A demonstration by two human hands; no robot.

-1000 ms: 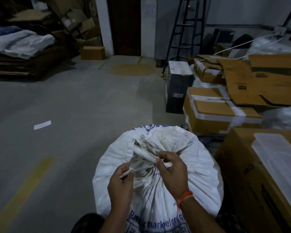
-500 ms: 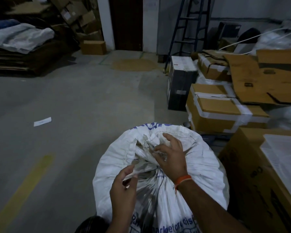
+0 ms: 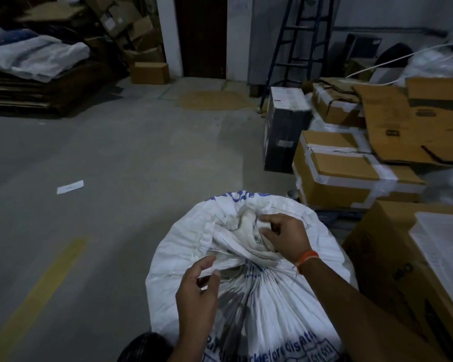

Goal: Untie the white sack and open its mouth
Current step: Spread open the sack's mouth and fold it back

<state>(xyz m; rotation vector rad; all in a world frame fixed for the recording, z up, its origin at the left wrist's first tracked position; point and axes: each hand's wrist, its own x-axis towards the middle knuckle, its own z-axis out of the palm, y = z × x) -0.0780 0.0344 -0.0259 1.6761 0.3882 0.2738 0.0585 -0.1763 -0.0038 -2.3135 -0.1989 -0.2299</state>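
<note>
A large white woven sack (image 3: 183, 246) with blue print stands on the floor right in front of me. Its mouth is gathered into a twisted knot (image 3: 236, 254) at the top centre. My left hand (image 3: 196, 291) pinches a white strip of the tie at the knot's left side between thumb and fingers. My right hand (image 3: 285, 236), an orange band on its wrist, rests on the bunched folds at the far side of the knot, fingers curled into the cloth. A small metal eyelet shows beside its fingertips.
Taped cardboard boxes (image 3: 345, 171) and a black box (image 3: 285, 131) stand to the right, a big brown carton (image 3: 392, 270) close by the sack. A blue ladder (image 3: 296, 40) leans at the back. Grey concrete floor (image 3: 115, 165) with a yellow line and a paper slip lies left.
My right hand moved from the tie strip up and over to the far folds of the sack's mouth. My left hand kept its pinch on the strip and drew it slightly toward me.
</note>
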